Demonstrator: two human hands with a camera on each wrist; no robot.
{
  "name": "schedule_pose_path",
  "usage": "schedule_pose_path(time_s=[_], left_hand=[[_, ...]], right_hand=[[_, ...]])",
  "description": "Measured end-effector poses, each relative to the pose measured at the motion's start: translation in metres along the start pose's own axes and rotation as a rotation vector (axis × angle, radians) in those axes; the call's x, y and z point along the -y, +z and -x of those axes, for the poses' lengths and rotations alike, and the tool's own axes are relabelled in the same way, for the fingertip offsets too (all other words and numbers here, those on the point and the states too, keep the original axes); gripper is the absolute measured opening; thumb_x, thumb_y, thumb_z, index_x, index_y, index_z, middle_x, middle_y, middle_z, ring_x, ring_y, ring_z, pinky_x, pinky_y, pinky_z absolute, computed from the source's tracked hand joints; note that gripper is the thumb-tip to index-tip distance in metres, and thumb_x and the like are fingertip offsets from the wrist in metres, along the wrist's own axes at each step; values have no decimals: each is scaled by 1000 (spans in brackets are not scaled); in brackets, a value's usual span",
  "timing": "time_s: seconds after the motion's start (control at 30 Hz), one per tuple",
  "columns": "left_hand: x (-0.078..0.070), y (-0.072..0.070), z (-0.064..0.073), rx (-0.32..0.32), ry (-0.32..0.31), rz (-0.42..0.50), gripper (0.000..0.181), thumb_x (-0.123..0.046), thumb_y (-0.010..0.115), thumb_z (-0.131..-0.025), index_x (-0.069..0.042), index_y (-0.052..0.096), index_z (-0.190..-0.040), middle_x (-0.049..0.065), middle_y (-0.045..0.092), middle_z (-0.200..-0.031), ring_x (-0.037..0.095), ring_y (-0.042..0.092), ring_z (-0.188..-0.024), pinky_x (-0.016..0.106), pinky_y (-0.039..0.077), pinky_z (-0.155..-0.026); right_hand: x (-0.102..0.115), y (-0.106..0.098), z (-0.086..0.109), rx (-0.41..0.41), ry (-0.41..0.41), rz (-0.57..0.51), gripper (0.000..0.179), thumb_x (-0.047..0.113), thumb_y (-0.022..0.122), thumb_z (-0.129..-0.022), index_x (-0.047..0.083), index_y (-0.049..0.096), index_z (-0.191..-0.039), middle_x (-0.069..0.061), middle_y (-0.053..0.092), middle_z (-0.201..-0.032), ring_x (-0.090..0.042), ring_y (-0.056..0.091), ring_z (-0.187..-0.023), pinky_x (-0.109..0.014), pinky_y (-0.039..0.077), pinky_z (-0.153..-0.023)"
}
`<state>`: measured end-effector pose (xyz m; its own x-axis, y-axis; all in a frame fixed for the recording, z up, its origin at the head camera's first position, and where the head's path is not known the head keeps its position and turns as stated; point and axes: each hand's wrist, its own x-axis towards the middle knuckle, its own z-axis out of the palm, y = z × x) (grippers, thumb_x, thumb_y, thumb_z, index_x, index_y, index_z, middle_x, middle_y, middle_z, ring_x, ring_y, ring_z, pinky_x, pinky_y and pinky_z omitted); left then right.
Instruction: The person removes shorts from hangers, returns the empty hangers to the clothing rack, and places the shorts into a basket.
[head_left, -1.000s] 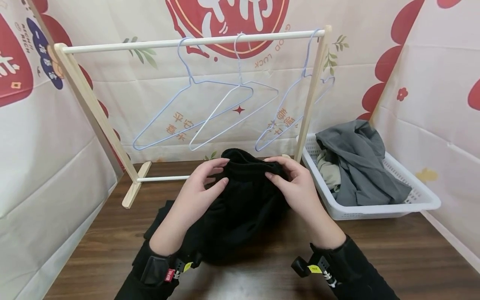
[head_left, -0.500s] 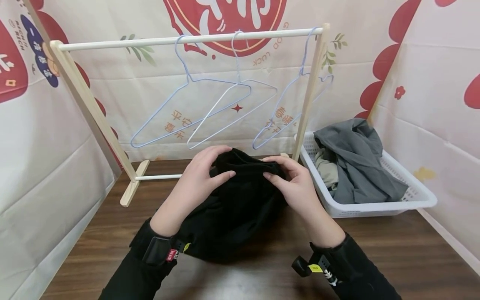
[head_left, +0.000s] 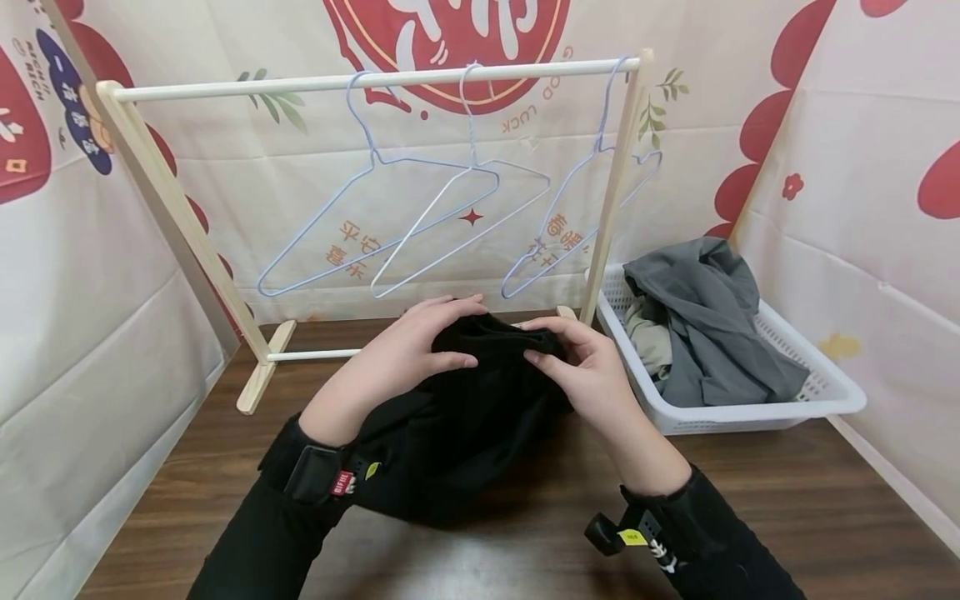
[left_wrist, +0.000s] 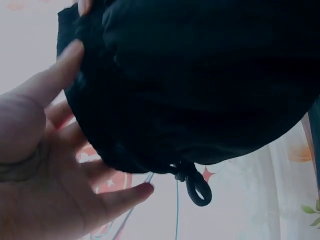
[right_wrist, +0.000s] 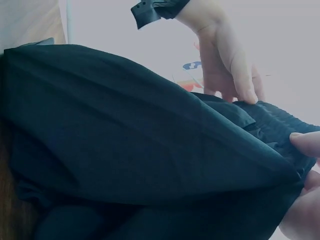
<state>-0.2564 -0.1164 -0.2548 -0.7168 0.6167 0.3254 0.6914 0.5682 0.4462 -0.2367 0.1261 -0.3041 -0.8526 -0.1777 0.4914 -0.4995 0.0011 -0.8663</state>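
Black pants (head_left: 480, 425) with a gathered elastic waistband (right_wrist: 280, 122) are bunched on the table, waist end raised. My left hand (head_left: 408, 342) holds the waistband's left side, thumb in front and fingers behind. At the other side, my right hand (head_left: 588, 367) pinches the band between thumb and fingers. In the left wrist view, a knotted drawstring loop (left_wrist: 200, 190) hangs from the waist edge near the left hand's (left_wrist: 55, 165) little finger. The right wrist view shows the left hand (right_wrist: 230, 60) across the band. The legs lie in dark folds, their shape hard to make out.
Behind the hands stands a wooden rack (head_left: 300, 85) bearing a blue hanger (head_left: 307, 221), a pale hanger (head_left: 420, 221) and another blue hanger (head_left: 551, 200). A white basket (head_left: 780, 412) at right holds grey clothing (head_left: 697, 333) and a beige cloth (head_left: 648, 342). Patterned cloth surrounds the brown table (head_left: 750, 483).
My left hand has shifted a little rightward along the waistband, its thumb now farther in, and the left forearm is lower and more slanted. The right hand keeps its pinch in nearly the same place.
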Motion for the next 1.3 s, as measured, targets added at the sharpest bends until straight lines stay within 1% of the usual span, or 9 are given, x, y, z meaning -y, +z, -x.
schedule_pose_path(time_s=[0.13,0.23,0.33,0.53,0.73,0.87,1.0,1.13,1.3], left_hand=[[4,-3,0,54,27,49,68,-24,74,-89,-15,42,-148,0,41,-150,21,31,-138,44,26,-111],[6,-3,1,55,47,40,67,-25,75,-88,-16,44,-146,0,45,-146,21,32,-136,44,25,-110],[5,-2,2,52,23,20,64,-28,76,-87,-18,48,-144,1,48,-140,22,35,-130,43,30,-106],[2,-1,3,40,-42,-17,55,-28,76,-86,-17,57,-137,2,55,-118,22,42,-112,39,39,-92],[-4,4,2,-46,-36,-141,33,-24,74,-88,-13,70,-118,-1,54,-100,21,45,-100,35,39,-83],[-5,6,0,-112,-37,-199,20,-21,74,-88,-14,73,-107,0,55,-102,22,46,-99,38,41,-80],[-3,7,-1,-169,-47,-254,17,-20,72,-90,-16,72,-106,-1,61,-111,24,47,-105,45,42,-81],[-5,7,-1,-213,-54,-295,19,-21,73,-89,-16,72,-107,-2,66,-111,26,49,-107,48,43,-81],[-9,2,-1,-253,-61,-297,18,-21,72,-89,-16,73,-107,0,67,-106,26,52,-103,48,43,-80]], right_hand=[[0,0,0,36,-19,-8,29,-4,69,-87,1,66,-116,-4,66,-114,-23,59,-103,-29,49,-84],[0,0,1,50,-28,-2,29,-4,69,-87,1,67,-116,-3,67,-113,-22,60,-104,-29,49,-84],[0,0,2,50,-26,-1,29,-4,69,-87,0,66,-116,-3,67,-112,-22,61,-103,-29,49,-84],[1,2,3,46,-18,0,29,-5,69,-87,0,66,-116,-1,68,-111,-20,61,-102,-28,49,-83],[3,3,1,17,-21,-1,30,-4,69,-87,-1,67,-117,-1,69,-114,-21,61,-103,-28,50,-84],[2,5,0,21,-33,45,32,-2,69,-88,3,67,-119,-4,68,-115,-20,61,-103,-28,50,-84],[-2,7,0,51,-62,115,38,0,70,-88,10,66,-124,-4,64,-120,-19,60,-104,-28,50,-85],[-5,8,1,74,-99,168,52,-2,71,-87,16,59,-134,-3,61,-126,-18,58,-108,-27,47,-88],[-9,9,5,99,-68,239,68,-1,71,-86,22,45,-144,0,55,-134,-18,54,-115,-35,44,-95]])
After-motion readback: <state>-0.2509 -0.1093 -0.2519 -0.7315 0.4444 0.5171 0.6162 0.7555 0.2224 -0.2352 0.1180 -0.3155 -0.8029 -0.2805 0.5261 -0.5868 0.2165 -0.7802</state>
